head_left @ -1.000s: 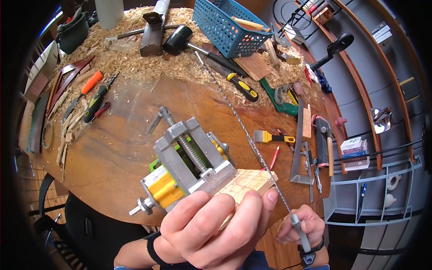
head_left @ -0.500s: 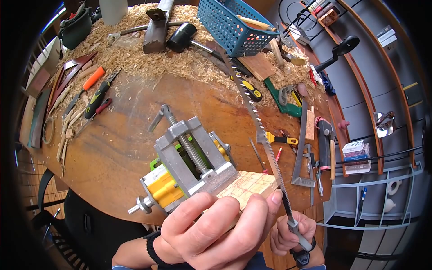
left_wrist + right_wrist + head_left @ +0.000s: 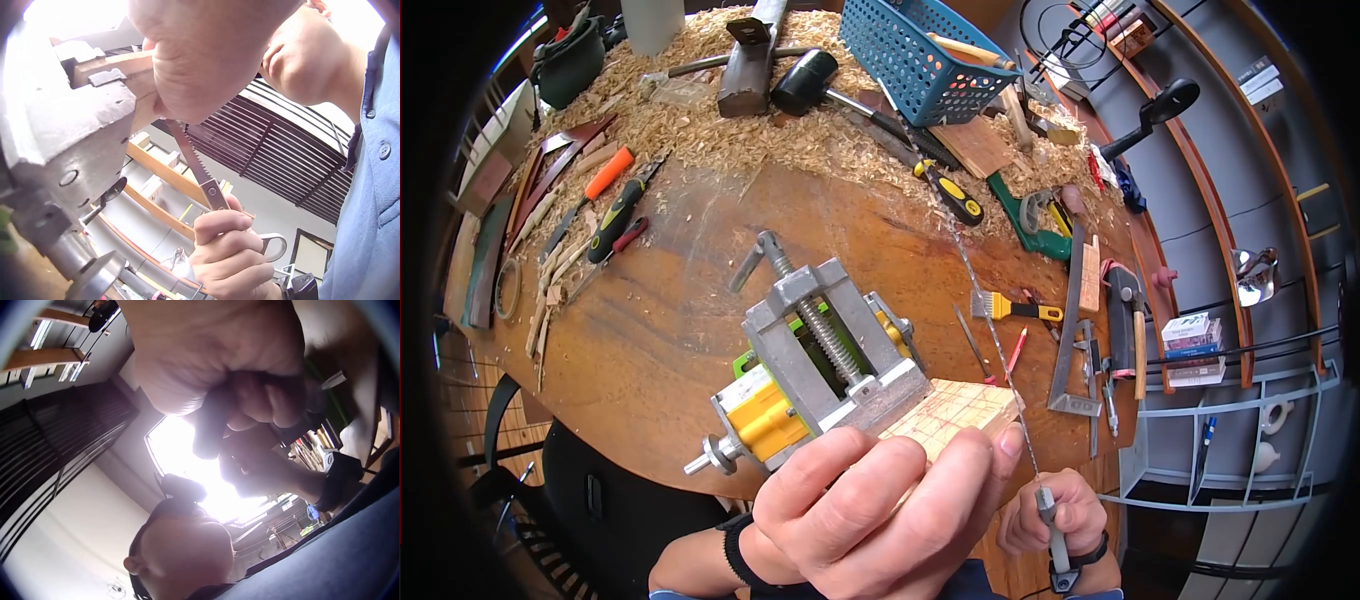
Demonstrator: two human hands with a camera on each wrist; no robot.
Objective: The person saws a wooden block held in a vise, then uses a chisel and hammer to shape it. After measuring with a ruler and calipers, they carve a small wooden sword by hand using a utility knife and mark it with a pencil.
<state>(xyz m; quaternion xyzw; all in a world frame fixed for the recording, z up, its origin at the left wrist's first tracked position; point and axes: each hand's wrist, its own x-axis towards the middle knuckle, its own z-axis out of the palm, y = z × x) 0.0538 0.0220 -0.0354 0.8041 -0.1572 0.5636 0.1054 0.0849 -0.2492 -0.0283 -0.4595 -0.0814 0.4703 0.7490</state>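
Observation:
A light wooden block (image 3: 953, 408) with red grid lines juts from the jaws of a grey metal vise (image 3: 855, 400). My left hand (image 3: 875, 515) grips the block from the near side, its thumb by the right end. Curled round the saw's grey handle is my right hand (image 3: 1055, 515), to the right of the left one. The toothed saw blade (image 3: 1003, 350) runs up and away past the block's right end. In the left wrist view the blade (image 3: 190, 153) meets the wood near the left hand (image 3: 206, 62); whether it sits in a cut is hidden.
Wood shavings (image 3: 700, 130) cover the back of the table around a black mallet (image 3: 803, 83) and a blue basket (image 3: 920, 70). Chisels and knives (image 3: 615, 222) lie at left. A brush (image 3: 1010, 308), red pencil (image 3: 1018, 350) and square (image 3: 1070, 400) lie right of the vise.
The saw blade has turned from showing its toothed flat side to a thin edge-on line, and the right hand has shifted slightly. The left hand stays on the block.

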